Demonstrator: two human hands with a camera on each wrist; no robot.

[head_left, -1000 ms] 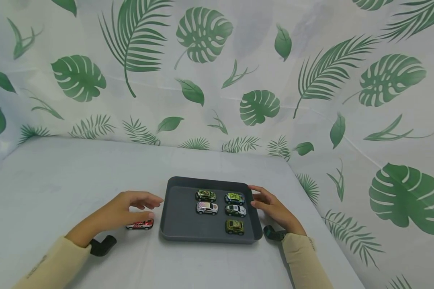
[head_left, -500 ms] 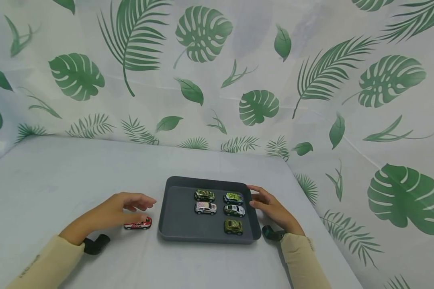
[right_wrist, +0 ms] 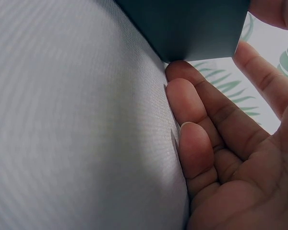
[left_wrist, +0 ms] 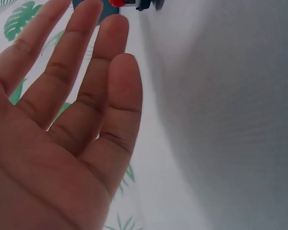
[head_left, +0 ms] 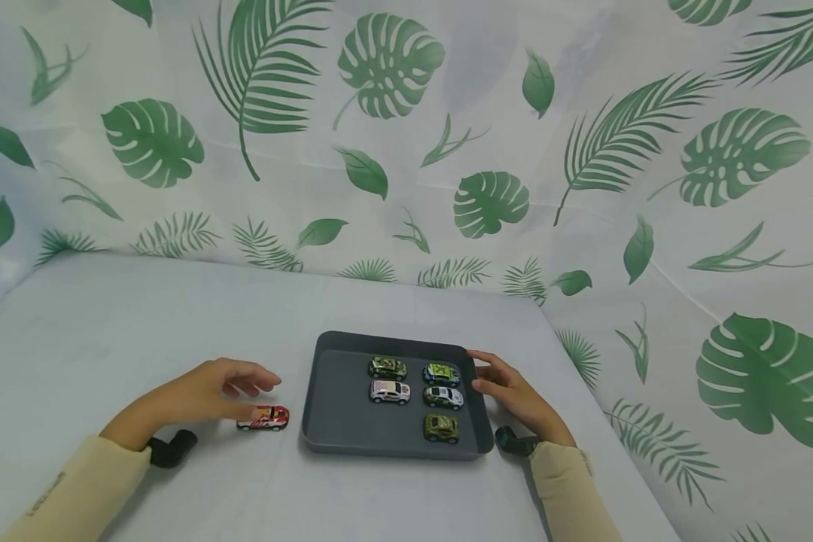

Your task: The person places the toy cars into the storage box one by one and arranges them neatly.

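Note:
In the head view my left hand hovers left of the tray, its fingers extended, with nothing held. Beneath its thumb, a red and white toy car stands on the table; part of that car shows at the top of the left wrist view. A grey rectangular tray sits to its right. My right hand holds the tray at its far right corner, thumb and index finger at the rim. The right wrist view shows the lower fingers curled against the table, below the tray's dark wall.
Inside the tray are several toy cars: a camouflage one, a white one, a yellow-green one, a white and green one and an olive one. A leaf-printed cloth rises behind the white-covered table.
My left hand has drawn leftward from the tray's left edge, uncovering more of the red and white car. The car, tray and right hand keep their places; the view shifts slightly.

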